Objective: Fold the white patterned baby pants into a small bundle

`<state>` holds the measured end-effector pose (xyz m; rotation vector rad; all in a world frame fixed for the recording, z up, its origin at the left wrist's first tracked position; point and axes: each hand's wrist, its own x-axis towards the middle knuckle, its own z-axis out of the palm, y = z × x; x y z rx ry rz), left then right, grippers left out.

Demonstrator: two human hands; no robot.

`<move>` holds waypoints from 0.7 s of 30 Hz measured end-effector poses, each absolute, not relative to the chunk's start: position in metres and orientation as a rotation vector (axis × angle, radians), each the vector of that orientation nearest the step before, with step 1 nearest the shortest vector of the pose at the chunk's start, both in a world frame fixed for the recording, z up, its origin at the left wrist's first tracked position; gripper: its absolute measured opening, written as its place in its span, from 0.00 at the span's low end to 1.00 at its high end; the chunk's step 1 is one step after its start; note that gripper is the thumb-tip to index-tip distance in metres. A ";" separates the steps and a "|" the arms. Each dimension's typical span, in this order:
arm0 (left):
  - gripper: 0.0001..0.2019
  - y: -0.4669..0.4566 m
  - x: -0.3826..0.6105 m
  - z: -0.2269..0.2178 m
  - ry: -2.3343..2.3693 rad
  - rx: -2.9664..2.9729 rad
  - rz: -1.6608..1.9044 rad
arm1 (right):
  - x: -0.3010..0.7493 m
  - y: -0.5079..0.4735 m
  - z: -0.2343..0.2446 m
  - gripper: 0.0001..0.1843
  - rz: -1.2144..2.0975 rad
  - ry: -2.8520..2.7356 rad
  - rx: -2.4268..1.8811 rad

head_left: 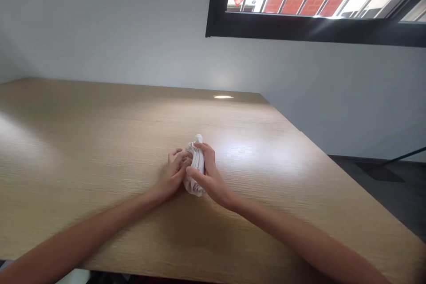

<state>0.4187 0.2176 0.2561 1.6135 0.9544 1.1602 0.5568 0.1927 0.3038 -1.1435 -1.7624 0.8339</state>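
A small white bundle of cloth (197, 164), rolled or folded, stands on the wooden table (100, 142) near its middle. My right hand (209, 177) wraps round the bundle from the right, thumb across its front and fingers over its top. My left hand (173, 173) presses against the bundle's left side with its fingers curled onto the cloth. Both forearms reach in from the near edge.
The table runs wide to the left and back to a grey wall. Its right edge drops to a dark floor (382, 186). A dark-framed window (316, 26) is high on the right wall.
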 end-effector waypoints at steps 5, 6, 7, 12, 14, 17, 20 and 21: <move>0.11 0.220 0.417 0.256 0.763 1.333 1.043 | 0.573 0.204 0.325 0.30 0.584 -2.144 -1.201; 0.11 0.220 0.417 0.257 0.748 1.320 1.038 | 0.576 0.204 0.332 0.28 0.369 -2.261 -1.255; 0.10 0.220 0.417 0.258 0.748 1.319 1.039 | 0.579 0.204 0.338 0.25 0.116 -2.342 -1.298; 0.15 0.217 0.419 0.260 0.730 1.273 1.064 | 0.583 0.198 0.348 0.22 -0.450 -2.608 -1.202; 0.17 0.218 0.416 0.259 0.727 1.184 1.093 | 0.584 0.206 0.342 0.27 -0.322 -2.716 -1.283; 0.24 0.223 0.411 0.259 0.758 1.082 1.117 | 0.593 0.227 0.343 0.28 0.051 -2.650 -1.418; 0.27 0.230 0.415 0.265 0.769 1.111 1.064 | 0.616 0.236 0.367 0.17 0.331 -2.295 -1.384; 0.24 0.230 0.423 0.270 0.764 1.171 1.033 | 0.628 0.231 0.378 0.13 0.339 -2.177 -1.364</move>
